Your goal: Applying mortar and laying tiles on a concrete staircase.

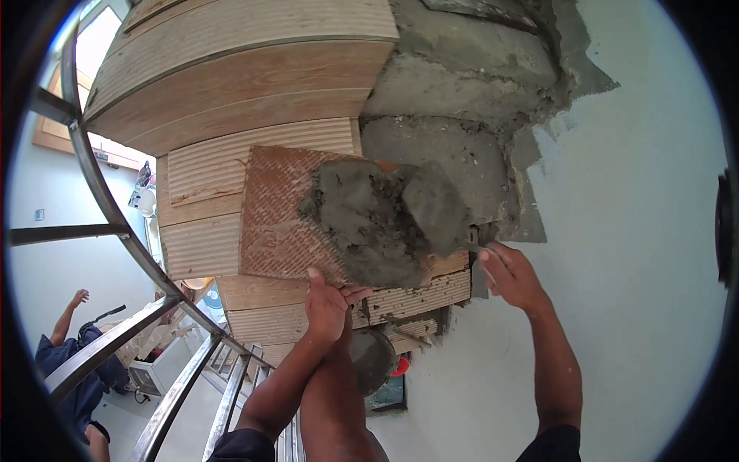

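Presently, the ceramic tile (269, 219), reddish-brown with its ridged back up, lies just beyond the left hand (326, 308) and to the left of and beyond the right hand (509, 277). Its long axis runs roughly left to right, across the line of the forearms.

Left hand: nearer of the two, touching. It is partly open, palm mostly up, thumb over the tile's near edge, fingers extended along that edge; cannot tell how far they reach beneath.

Right hand: off the tile, beyond its right end. Fingers are closed around the handle of a trowel (436, 206), most of the handle hidden by the grip. The mortar-coated blade points back left, over the tile's right end.

Mortar (362, 219): thick grey heap on the tile's centre and right portion; left portion bare, ridges exposed. Load therefore judged to sit toward the trowel side, away from the tile's left end.

Surroundings, relative to tile: wood-look steps (262, 81) beneath and beyond it; rough cement steps (450, 88) beyond its right end; dark bucket (372, 362) on the near side; metal railing (146, 258) off to the left.
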A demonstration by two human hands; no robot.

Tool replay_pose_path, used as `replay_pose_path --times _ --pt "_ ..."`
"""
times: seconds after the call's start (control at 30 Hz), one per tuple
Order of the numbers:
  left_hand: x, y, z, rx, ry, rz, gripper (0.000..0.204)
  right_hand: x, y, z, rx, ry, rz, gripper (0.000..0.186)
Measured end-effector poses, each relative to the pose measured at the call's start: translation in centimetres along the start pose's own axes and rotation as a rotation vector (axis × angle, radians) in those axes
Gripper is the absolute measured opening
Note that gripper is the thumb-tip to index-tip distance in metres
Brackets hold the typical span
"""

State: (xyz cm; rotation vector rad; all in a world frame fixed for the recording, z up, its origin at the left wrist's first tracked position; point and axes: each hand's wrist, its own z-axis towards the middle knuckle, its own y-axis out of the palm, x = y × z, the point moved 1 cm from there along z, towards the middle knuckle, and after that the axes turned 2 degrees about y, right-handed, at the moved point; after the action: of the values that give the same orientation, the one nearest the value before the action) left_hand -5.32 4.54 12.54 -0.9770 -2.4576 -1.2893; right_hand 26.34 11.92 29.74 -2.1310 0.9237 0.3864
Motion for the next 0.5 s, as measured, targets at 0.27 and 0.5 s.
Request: replay_pose_path --times 0.27,0.5 --pt "-0.3 0.2 -0.1 0.079 -0.001 0.049 0.1 4.6 3.1 4.0 0.005 -0.277 0.029 0.048" --pt "-0.3 0.1 0.2 0.235 0.024 0.022 0.078 10.8 1.3 0.7 0.019 -0.137 -0.167 0.047"
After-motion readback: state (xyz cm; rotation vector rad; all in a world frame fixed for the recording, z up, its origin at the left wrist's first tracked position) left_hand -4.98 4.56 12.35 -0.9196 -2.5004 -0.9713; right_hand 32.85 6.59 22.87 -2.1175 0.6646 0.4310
